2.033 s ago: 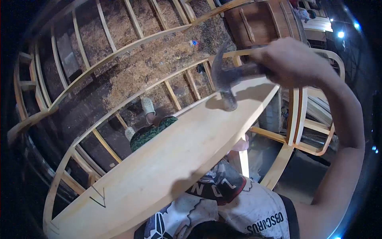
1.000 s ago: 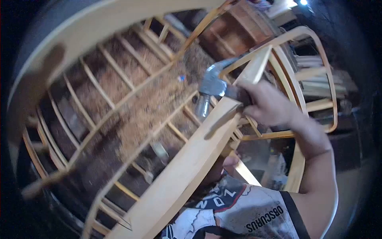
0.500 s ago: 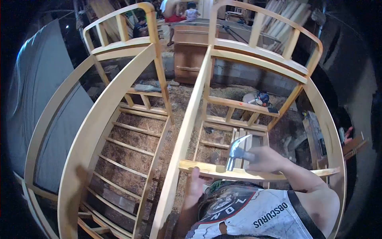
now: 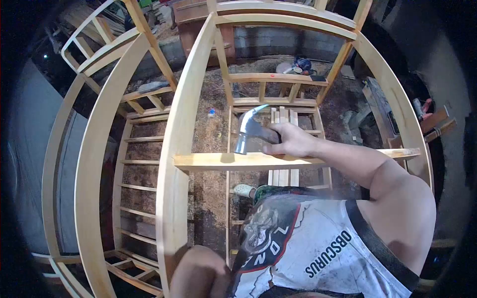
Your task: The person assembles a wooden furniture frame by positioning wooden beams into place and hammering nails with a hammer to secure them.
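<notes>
My right hand (image 4: 294,140) is closed around the dark handle of a claw hammer (image 4: 248,130). The hammer's metal head is just above the left part of a pale wooden crossbar (image 4: 283,160), which meets a long curved wooden board (image 4: 171,149) on the left. Part of my left arm (image 4: 198,268) shows bent at the bottom, beside that board; the hand itself cannot be seen.
A second wooden frame with slats (image 4: 141,163) stands at left. A curved side board (image 4: 397,94) bounds the right. Behind are a brown cabinet (image 4: 191,12) and a dark blue tool (image 4: 302,64) on the ground. Loose wood pieces (image 4: 437,121) lie far right.
The view has swung from a close board to the whole frame. My right hand keeps the hammer, which has moved toward the crossbar's left end. My left hand has gone out of sight.
</notes>
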`<state>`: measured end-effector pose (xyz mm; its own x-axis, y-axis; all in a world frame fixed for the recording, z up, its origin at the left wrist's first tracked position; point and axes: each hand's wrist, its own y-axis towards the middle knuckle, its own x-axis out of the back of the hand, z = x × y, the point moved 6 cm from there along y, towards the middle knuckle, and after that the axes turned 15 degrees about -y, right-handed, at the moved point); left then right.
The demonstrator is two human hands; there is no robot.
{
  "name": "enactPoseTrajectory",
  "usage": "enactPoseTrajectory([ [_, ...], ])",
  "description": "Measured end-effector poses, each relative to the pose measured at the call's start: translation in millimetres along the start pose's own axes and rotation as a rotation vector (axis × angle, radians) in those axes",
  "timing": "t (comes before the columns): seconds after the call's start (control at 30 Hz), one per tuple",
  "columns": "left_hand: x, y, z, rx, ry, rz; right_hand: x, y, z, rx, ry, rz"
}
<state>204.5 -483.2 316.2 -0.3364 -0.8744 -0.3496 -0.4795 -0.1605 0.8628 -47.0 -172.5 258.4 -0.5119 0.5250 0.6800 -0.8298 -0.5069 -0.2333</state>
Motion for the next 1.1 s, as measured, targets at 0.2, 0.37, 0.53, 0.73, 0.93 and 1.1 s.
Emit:
enactPoseTrajectory([
  [0.2, -29.9, 11.0, -9.1, -0.082, -0.009, 0.055, 2.8, 2.3, -6.2, 0.107, -0.093, -0.079],
  [0.37, -50.4, 16.6, -11.2, -0.128, -0.005, 0.091, 7.0, 1.9, -7.8, 0.115, -0.178, -0.113],
  [0.53, -59.9, 20.6, -9.4, -0.151, -0.002, 0.104, 5.7, 7.1, -16.1, 0.114, -0.205, -0.118],
  [0.73, -73.0, 26.1, -7.8, -0.174, -0.010, 0.126, 10.8, 7.2, -14.4, 0.152, -0.231, -0.158],
  [0.93, -83.4, 31.5, -6.0, -0.187, -0.002, 0.139, 11.7, 8.9, -13.3, 0.147, -0.293, -0.150],
  [1.1, -89.8, 34.9, -1.2, -0.200, -0.003, 0.139, 14.0, 5.2, -14.7, 0.153, -0.255, -0.156],
])
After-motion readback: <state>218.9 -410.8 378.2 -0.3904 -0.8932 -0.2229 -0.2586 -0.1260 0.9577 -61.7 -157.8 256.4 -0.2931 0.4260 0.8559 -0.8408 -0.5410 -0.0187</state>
